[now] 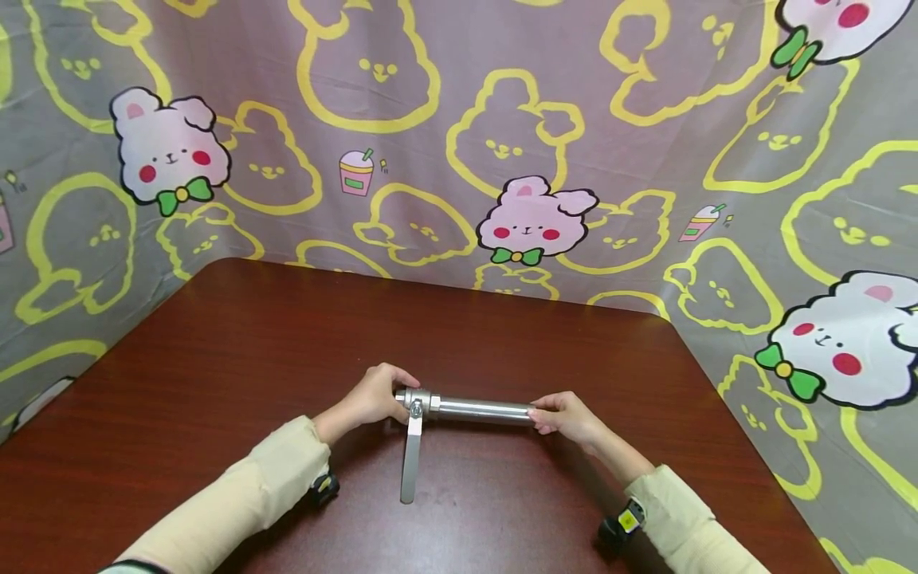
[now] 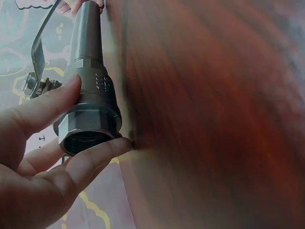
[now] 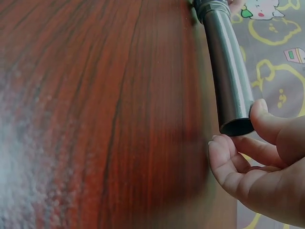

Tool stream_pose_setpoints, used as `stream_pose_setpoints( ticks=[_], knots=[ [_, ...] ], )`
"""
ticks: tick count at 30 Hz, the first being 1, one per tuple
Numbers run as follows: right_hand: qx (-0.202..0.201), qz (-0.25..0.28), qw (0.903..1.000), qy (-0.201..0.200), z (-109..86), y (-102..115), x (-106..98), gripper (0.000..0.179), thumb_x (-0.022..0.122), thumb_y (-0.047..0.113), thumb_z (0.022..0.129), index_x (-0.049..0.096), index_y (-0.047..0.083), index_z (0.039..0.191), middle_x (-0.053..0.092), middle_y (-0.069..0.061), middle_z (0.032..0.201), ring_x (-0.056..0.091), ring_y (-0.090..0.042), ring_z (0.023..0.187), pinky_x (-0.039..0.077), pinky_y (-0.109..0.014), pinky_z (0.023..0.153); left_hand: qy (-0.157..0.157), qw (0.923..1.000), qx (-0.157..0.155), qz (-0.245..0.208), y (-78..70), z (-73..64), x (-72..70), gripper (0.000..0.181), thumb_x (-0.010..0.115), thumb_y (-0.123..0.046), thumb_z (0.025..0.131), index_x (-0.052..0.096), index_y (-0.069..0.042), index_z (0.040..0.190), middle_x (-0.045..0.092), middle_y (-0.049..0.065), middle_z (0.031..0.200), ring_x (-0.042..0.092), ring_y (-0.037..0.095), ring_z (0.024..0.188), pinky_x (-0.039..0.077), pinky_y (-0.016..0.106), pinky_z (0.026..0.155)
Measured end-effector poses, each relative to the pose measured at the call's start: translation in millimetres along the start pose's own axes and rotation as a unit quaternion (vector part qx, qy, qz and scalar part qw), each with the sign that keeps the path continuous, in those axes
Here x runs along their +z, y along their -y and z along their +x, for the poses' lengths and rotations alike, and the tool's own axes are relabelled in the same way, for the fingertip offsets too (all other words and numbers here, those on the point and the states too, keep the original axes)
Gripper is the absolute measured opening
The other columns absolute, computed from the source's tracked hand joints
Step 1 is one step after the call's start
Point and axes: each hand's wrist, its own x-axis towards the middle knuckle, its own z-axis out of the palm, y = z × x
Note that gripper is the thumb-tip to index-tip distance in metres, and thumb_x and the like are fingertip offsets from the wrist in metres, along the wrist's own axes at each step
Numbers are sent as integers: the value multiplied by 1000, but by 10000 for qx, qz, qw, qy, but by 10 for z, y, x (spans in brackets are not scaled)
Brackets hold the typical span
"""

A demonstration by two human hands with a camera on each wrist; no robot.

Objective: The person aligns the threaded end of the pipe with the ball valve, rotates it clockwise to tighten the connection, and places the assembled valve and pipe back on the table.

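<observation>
A silver ball valve (image 1: 428, 401) joins a straight metal pipe (image 1: 484, 410), and the two lie level above the table. Its flat lever handle (image 1: 411, 466) points toward the person. My left hand (image 1: 373, 395) grips the valve's outer end, with the thumb along the body. In the left wrist view, the hex end of the valve (image 2: 90, 125) shows an open threaded bore. At the other end, my right hand (image 1: 569, 418) holds the pipe's free end. The right wrist view shows the thumb against the pipe (image 3: 228, 71) and fingers curled under its hollow mouth.
The reddish-brown wooden table (image 1: 323, 327) spreads around both hands. Behind and beside it hangs a patterned curtain (image 1: 416, 80) with cartoon rabbits and yellow outlines. Dark devices (image 1: 325, 488) are strapped at the sleeved wrists.
</observation>
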Motion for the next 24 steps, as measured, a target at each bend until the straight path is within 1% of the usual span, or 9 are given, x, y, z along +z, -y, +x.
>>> stream_pose_setpoints(
  ticks=[4,8,14,16,24],
  knots=[
    [-24,-49,10000,45,1,-4,8,31,53,-1,86,48,-27,102,58,-6,74,55,-12,64,50,-29,63,36,10000,-43,53,3,7,4,48,75,8,46,68,1,93,64,11,93,53,17,79,43,29,68],
    [-49,-100,9999,76,8,-5,14,30,53,-1,86,49,-27,101,58,-6,73,55,-12,64,49,-29,63,54,9999,-45,147,-9,16,3,48,75,7,46,68,0,93,64,11,94,53,19,83,43,30,72],
    [-51,-176,9998,77,17,9,17,29,52,-1,87,49,-26,101,59,-9,75,56,-16,67,50,-34,64,123,9993,-55,339,-41,19,-7,47,77,5,47,69,0,92,64,11,95,53,24,93,42,35,79],
    [-44,-223,9997,72,20,6,16,29,52,-1,87,50,-26,101,59,-9,75,56,-17,67,50,-36,65,132,9992,-38,367,-45,20,-8,46,77,4,47,69,-1,92,65,10,95,53,25,93,42,35,79],
    [-27,-379,9993,30,31,-27,9,28,53,0,86,52,-24,100,59,-9,75,56,-15,67,50,-33,64,152,9991,0,399,-44,26,1,46,78,4,47,68,0,92,65,11,94,54,23,91,43,34,78]
  ],
)
